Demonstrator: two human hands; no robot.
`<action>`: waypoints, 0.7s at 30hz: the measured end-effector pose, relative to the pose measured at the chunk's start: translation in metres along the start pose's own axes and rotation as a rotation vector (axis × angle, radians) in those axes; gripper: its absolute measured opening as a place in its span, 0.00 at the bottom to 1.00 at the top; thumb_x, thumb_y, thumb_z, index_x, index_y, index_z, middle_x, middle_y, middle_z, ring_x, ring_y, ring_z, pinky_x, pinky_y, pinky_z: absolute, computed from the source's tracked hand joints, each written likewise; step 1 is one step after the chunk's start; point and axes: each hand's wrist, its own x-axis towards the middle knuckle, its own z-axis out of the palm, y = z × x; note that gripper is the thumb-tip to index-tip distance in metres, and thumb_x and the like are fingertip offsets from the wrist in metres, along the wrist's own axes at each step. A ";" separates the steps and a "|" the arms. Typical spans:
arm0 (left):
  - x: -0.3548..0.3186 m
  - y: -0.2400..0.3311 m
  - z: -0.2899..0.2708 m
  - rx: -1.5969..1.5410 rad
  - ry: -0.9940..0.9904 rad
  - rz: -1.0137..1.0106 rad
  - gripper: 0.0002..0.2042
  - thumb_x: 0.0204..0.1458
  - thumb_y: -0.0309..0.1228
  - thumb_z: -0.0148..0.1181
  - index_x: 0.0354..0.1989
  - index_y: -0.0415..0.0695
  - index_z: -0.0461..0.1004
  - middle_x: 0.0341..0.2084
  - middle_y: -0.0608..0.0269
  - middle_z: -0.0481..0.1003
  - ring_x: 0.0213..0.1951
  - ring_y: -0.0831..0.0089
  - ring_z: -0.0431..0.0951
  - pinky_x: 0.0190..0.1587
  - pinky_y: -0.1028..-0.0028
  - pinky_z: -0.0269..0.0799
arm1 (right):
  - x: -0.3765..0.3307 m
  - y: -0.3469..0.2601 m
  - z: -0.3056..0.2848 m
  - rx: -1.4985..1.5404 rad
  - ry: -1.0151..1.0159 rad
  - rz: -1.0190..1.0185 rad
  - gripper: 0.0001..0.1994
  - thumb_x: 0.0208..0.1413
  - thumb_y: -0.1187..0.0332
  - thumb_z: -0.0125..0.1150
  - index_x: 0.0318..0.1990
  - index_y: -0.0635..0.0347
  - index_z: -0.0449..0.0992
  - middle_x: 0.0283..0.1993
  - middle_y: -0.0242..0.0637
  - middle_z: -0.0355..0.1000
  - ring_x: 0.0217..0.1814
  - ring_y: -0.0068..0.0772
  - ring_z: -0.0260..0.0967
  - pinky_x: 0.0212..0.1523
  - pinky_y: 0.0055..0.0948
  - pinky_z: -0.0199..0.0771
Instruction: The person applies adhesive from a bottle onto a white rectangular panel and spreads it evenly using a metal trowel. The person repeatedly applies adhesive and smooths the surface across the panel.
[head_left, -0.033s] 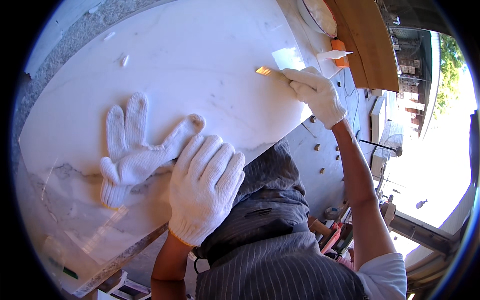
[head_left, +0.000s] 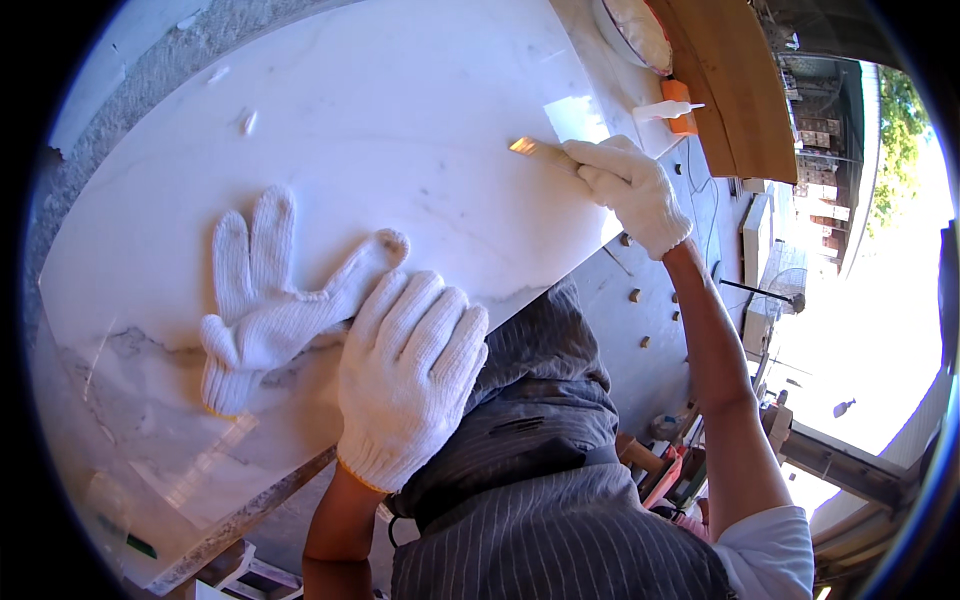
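Note:
A white marble-look slab (head_left: 430, 120) with grey veins lies before me. At its right edge my gloved right hand (head_left: 628, 192) pinches a thin, flat, shiny metal scraper blade (head_left: 548, 153), whose tip catches a golden glint and points left over the slab; its rear end is hidden in the fingers. My left hand (head_left: 410, 365), in a white knit glove, rests palm down on the slab's near edge, fingers stretched out, holding nothing. Right beside it lies an empty white knit glove (head_left: 265, 325), its fingers pointing away from me.
Small white scraps (head_left: 249, 123) lie on the slab. Beyond its right side are a bowl (head_left: 635, 35) with pale contents, a white nozzle bottle (head_left: 662, 110), an orange box (head_left: 681, 98) and a brown cardboard sheet (head_left: 730, 90). Small blocks (head_left: 635, 296) dot the floor.
The blade in my right hand has tilted slightly, so more of its face shows and its glint has changed shape. My left hand and the empty glove stay in place.

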 end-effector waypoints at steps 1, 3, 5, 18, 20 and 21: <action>0.000 0.000 0.000 0.001 -0.002 0.003 0.16 0.42 0.27 0.69 0.43 0.40 0.79 0.45 0.59 0.76 0.54 0.58 0.74 0.60 0.55 0.71 | 0.000 0.001 -0.001 0.033 -0.007 0.013 0.16 0.62 0.73 0.58 0.56 0.64 0.79 0.42 0.32 0.71 0.43 0.22 0.67 0.43 0.21 0.69; 0.000 0.001 -0.001 0.010 -0.012 0.005 0.16 0.43 0.27 0.69 0.43 0.40 0.79 0.45 0.59 0.76 0.54 0.58 0.74 0.60 0.55 0.71 | 0.003 0.005 -0.003 0.028 -0.021 -0.003 0.16 0.62 0.73 0.58 0.56 0.64 0.79 0.41 0.32 0.70 0.43 0.23 0.67 0.44 0.21 0.69; 0.001 0.002 -0.002 0.024 -0.028 0.005 0.15 0.44 0.27 0.69 0.42 0.40 0.79 0.45 0.59 0.76 0.54 0.58 0.74 0.61 0.55 0.70 | 0.010 0.011 -0.006 -0.048 -0.035 -0.062 0.16 0.62 0.73 0.59 0.56 0.63 0.79 0.40 0.32 0.69 0.42 0.24 0.67 0.43 0.22 0.69; 0.003 0.006 0.001 0.116 -0.036 0.015 0.13 0.47 0.26 0.69 0.42 0.42 0.81 0.44 0.59 0.78 0.53 0.56 0.77 0.60 0.52 0.71 | 0.006 0.012 -0.003 -0.084 -0.035 -0.196 0.15 0.61 0.75 0.59 0.54 0.59 0.81 0.37 0.36 0.68 0.37 0.29 0.67 0.39 0.27 0.70; 0.003 0.007 0.002 0.137 -0.031 0.029 0.12 0.47 0.26 0.69 0.42 0.42 0.81 0.44 0.59 0.78 0.53 0.57 0.77 0.60 0.53 0.72 | 0.012 0.013 -0.006 -0.173 -0.026 -0.297 0.15 0.61 0.75 0.60 0.54 0.57 0.81 0.37 0.37 0.69 0.37 0.30 0.67 0.39 0.27 0.70; 0.003 0.008 0.001 0.148 -0.033 0.029 0.12 0.47 0.26 0.69 0.42 0.42 0.81 0.44 0.59 0.78 0.53 0.57 0.77 0.60 0.53 0.72 | 0.010 0.014 -0.004 -0.182 -0.002 -0.312 0.15 0.61 0.73 0.61 0.54 0.51 0.82 0.37 0.37 0.69 0.36 0.31 0.68 0.38 0.29 0.71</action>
